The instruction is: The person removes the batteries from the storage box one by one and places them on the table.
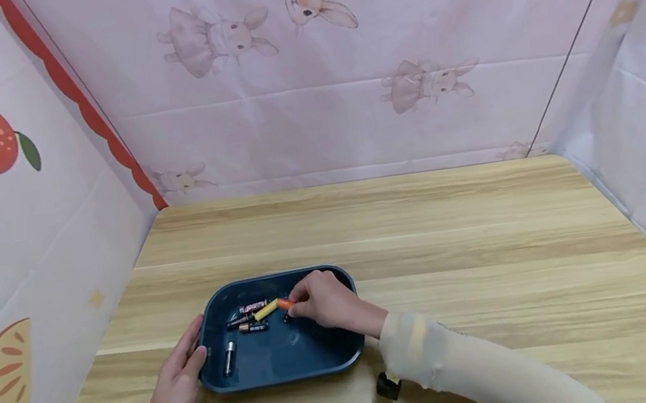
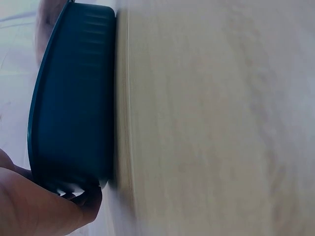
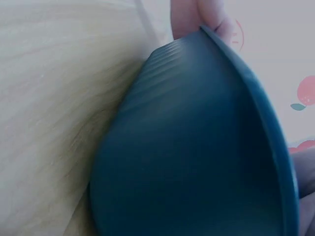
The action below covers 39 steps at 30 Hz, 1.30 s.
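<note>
A dark blue tray (image 1: 286, 377) sits on the table with several batteries in it. At its left end my left hand (image 1: 177, 383) rests against the outer wall, fingers long and thumb at the rim; the left wrist view shows fingers (image 2: 83, 209) against that end. Inside the tray, my right hand (image 1: 325, 299) pinches an orange battery (image 1: 285, 304) between thumb and fingers. Its end meets a yellow battery (image 1: 265, 310). Left of these lie a pink-marked battery (image 1: 253, 306), a dark battery (image 1: 239, 321) and a black-and-copper battery (image 1: 254, 327). A silver-topped battery (image 1: 229, 359) lies apart, nearer the front left.
The wood-grain table (image 1: 494, 259) extends to the right of the tray and behind it. A small black object (image 1: 388, 386) is beside the right sleeve (image 1: 479, 363). Printed cloth walls (image 1: 312, 126) enclose the table at the back and both sides.
</note>
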### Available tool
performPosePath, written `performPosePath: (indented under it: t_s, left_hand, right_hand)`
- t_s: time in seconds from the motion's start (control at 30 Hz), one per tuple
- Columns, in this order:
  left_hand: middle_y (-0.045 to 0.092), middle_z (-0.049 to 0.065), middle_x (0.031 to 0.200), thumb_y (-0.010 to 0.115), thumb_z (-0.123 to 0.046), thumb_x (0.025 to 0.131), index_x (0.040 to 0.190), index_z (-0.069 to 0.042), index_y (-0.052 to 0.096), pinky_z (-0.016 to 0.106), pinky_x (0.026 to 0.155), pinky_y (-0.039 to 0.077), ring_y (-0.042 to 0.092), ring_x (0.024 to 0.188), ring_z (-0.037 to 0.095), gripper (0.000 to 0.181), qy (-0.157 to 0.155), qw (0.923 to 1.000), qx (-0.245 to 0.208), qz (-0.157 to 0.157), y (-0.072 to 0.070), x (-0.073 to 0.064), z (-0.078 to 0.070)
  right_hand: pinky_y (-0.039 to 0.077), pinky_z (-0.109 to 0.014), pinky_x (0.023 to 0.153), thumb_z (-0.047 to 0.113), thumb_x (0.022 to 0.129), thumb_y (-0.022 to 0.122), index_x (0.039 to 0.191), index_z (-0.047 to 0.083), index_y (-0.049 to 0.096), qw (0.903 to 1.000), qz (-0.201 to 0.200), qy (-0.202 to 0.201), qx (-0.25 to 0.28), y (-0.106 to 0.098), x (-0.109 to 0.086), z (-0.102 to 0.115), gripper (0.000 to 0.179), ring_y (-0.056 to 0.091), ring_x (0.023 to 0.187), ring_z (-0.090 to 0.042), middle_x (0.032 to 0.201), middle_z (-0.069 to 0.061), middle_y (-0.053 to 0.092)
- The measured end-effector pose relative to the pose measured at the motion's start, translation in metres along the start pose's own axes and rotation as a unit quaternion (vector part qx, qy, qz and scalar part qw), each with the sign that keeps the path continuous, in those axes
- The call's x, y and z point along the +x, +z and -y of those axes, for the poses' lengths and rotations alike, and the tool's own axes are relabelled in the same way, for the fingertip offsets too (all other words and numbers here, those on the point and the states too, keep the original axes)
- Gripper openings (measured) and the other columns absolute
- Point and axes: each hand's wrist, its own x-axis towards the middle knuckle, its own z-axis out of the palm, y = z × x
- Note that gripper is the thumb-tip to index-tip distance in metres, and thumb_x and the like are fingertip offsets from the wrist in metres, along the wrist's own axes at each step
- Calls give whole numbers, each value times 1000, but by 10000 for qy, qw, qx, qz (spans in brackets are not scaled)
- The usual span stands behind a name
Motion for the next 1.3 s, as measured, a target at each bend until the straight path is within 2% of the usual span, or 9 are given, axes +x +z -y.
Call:
performPosePath:
  t_s: [0.17,0.33,0.53,0.7,0.77,0.87,1.07,1.3]
  left_hand:
    - [3,10,173,26,-8,112,167,-12,8,53,125,13,3,157,31,58,19,10000,-54,19,-1,1,1]
    - [3,11,173,27,-8,112,167,-11,7,53,124,13,4,157,31,58,26,9999,-94,48,-1,2,2]
    - [3,11,173,27,-8,113,167,-12,7,52,124,13,4,157,31,58,21,10000,-81,47,-2,3,3]
    - [2,11,173,26,-9,113,167,-11,6,52,124,14,3,157,31,58,26,10000,-78,40,0,3,3]
    - [2,11,173,25,-9,113,167,-11,6,52,124,13,3,157,31,57,34,10000,-69,40,0,3,3]
    - [2,12,173,25,-9,113,167,-11,6,53,124,13,2,157,31,57,75,9999,-66,33,1,2,3]
    - [4,11,173,26,-10,113,167,-10,8,52,124,11,4,157,30,57,196,9998,-86,2,2,-1,3]
    - [2,12,173,24,-12,113,167,-11,7,55,124,11,2,157,32,56,220,9997,-77,3,2,0,4]
  right_hand:
    - [43,-21,54,18,98,73,99,13,80,9995,-116,-92,281,-5,-2,3,9,54,62,-10,83,3,72]
    - [49,-22,55,21,99,72,110,11,78,9976,-171,-108,662,-12,-6,7,16,62,66,-19,87,0,70]
    - [51,-25,53,20,101,69,118,5,75,9916,-290,-211,1246,-29,-15,12,23,57,60,-15,89,-13,69]
    - [52,-26,53,20,102,68,115,3,75,9867,-580,-272,1494,-45,-22,13,23,62,67,-26,84,-3,69]
    - [52,-25,54,20,102,68,115,4,75,9851,-720,-255,1542,-52,-26,12,22,63,72,-31,86,-2,70]
    - [52,-25,56,20,102,68,115,3,74,9825,-935,-237,1595,-64,-32,10,22,63,75,-30,88,-4,71]
    - [51,-25,58,20,102,67,114,0,73,9755,-1279,59,1791,-91,-48,7,23,60,73,-21,89,-9,69]
    - [52,-25,60,23,103,66,115,0,71,9671,-1576,425,1952,-122,-65,-7,27,57,71,-20,94,-10,69]
